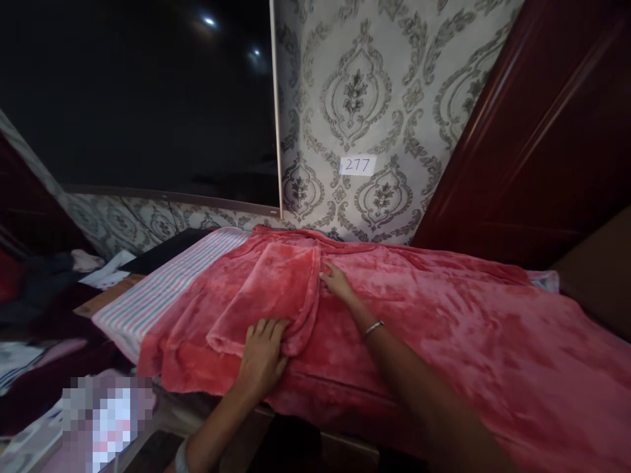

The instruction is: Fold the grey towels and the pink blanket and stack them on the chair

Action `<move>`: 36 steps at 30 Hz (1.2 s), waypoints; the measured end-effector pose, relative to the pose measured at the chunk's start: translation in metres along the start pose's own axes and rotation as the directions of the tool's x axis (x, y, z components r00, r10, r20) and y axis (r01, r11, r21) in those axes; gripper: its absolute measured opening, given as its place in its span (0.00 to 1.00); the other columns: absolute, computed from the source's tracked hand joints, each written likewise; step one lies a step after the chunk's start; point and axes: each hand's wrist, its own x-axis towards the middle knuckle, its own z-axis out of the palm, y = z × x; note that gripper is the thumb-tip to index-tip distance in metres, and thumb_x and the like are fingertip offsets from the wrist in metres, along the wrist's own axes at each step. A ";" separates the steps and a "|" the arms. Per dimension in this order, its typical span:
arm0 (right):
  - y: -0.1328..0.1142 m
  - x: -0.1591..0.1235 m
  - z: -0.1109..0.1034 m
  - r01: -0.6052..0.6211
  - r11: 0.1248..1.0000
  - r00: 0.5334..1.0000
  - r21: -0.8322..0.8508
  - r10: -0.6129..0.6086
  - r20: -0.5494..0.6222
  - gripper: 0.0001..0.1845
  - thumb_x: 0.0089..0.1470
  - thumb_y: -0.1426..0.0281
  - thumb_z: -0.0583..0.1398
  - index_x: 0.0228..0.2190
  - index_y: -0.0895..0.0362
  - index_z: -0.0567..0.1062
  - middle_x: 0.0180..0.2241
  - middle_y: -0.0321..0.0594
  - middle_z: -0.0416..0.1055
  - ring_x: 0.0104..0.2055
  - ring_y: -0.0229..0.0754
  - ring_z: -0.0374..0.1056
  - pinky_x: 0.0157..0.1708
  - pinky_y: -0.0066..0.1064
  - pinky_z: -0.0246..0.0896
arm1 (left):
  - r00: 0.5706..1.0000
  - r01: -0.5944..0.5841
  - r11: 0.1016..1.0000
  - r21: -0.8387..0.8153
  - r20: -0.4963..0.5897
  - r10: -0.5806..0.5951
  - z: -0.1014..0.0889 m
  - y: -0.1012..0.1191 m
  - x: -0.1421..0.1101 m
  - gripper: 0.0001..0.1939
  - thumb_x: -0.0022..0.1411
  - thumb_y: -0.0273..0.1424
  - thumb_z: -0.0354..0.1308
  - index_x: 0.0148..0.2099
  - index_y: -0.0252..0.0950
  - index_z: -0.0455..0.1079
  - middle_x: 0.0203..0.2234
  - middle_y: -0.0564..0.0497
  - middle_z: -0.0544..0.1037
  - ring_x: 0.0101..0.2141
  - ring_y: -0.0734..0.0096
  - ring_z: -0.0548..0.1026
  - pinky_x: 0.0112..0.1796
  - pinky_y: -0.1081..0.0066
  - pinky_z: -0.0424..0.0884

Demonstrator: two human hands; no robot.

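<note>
A folded piece of plush red fabric, like a small blanket, lies on a larger red plush blanket spread over a raised surface. My left hand is at the near right corner of the folded piece, fingers over its top and thumb at its side, gripping it. At the far right edge of the same piece is my right hand, its thumb and fingers a little apart and touching or nearly touching the fold. A bracelet circles my right wrist.
A striped cloth shows from under the blanket at left. Behind stand a large dark screen and a patterned wall with a paper label reading 277. A dark red wooden panel rises at right. Clothes are heaped at left.
</note>
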 end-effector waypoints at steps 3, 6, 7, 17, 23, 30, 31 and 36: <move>-0.011 0.013 0.020 0.020 0.999 0.999 -0.027 -0.021 -0.040 0.32 0.52 0.73 0.64 0.60 0.55 0.74 0.48 0.44 0.79 0.50 0.51 0.76 0.54 0.42 0.71 | 0.994 -0.102 0.995 -0.010 -0.043 0.101 0.010 -0.003 -0.002 0.26 0.52 0.18 0.57 0.54 0.35 0.74 0.49 0.43 0.81 0.49 0.54 0.74 0.47 0.59 0.68; -0.017 0.018 0.031 0.029 0.998 0.997 -0.048 -0.032 -0.071 0.35 0.50 0.77 0.64 0.61 0.55 0.74 0.54 0.47 0.77 0.56 0.53 0.73 0.59 0.44 0.67 | 0.968 -0.216 0.976 -0.019 -0.138 0.211 0.016 -0.006 -0.001 0.20 0.56 0.18 0.55 0.50 0.36 0.75 0.45 0.45 0.82 0.45 0.56 0.75 0.44 0.61 0.68; -0.018 0.019 0.033 0.036 0.998 0.996 -0.050 -0.040 -0.078 0.34 0.51 0.78 0.62 0.60 0.55 0.75 0.54 0.46 0.77 0.55 0.52 0.73 0.59 0.43 0.67 | 0.958 -0.239 0.971 -0.026 -0.170 0.231 0.016 -0.005 0.000 0.18 0.58 0.18 0.55 0.49 0.36 0.75 0.44 0.45 0.82 0.44 0.57 0.75 0.43 0.61 0.68; -0.014 0.023 -0.034 0.162 0.985 0.949 -0.051 -0.170 -0.264 0.32 0.51 0.78 0.57 0.58 0.55 0.77 0.57 0.41 0.75 0.59 0.46 0.71 0.64 0.39 0.61 | 0.883 -0.440 0.886 -0.144 -0.252 0.397 0.015 0.053 0.031 0.20 0.64 0.19 0.52 0.55 0.36 0.73 0.45 0.44 0.81 0.45 0.58 0.76 0.46 0.60 0.71; 0.035 -0.010 -0.076 0.041 0.997 0.939 -0.071 -0.063 -0.338 0.30 0.50 0.76 0.59 0.55 0.56 0.79 0.55 0.45 0.77 0.57 0.49 0.72 0.63 0.44 0.63 | 0.883 -0.469 0.877 -0.105 -0.042 0.467 0.046 0.101 0.024 0.20 0.63 0.20 0.56 0.56 0.36 0.72 0.44 0.45 0.81 0.42 0.59 0.75 0.43 0.60 0.71; 0.050 -0.020 -0.074 0.034 0.998 0.955 -0.045 -0.046 -0.293 0.35 0.52 0.73 0.62 0.62 0.55 0.72 0.61 0.43 0.72 0.62 0.46 0.69 0.65 0.41 0.60 | 0.892 -0.453 0.875 -0.170 -0.095 0.443 0.043 0.106 0.022 0.19 0.68 0.21 0.50 0.57 0.35 0.73 0.44 0.42 0.81 0.44 0.58 0.75 0.44 0.58 0.71; 0.047 -0.018 -0.074 0.044 0.998 0.957 -0.035 -0.052 -0.284 0.36 0.52 0.74 0.61 0.63 0.55 0.71 0.61 0.43 0.72 0.62 0.45 0.69 0.65 0.41 0.60 | 0.896 -0.445 0.877 -0.182 -0.095 0.434 0.042 0.108 0.025 0.19 0.68 0.21 0.49 0.57 0.35 0.73 0.44 0.41 0.81 0.45 0.58 0.75 0.44 0.58 0.71; 0.038 -0.017 -0.081 0.028 1.000 0.965 -0.002 -0.027 -0.262 0.36 0.53 0.75 0.58 0.64 0.60 0.70 0.60 0.49 0.73 0.60 0.48 0.70 0.65 0.44 0.61 | 0.924 -0.368 0.916 -0.157 0.048 0.380 0.050 0.128 0.028 0.19 0.70 0.24 0.48 0.58 0.34 0.73 0.46 0.40 0.80 0.45 0.55 0.76 0.44 0.54 0.75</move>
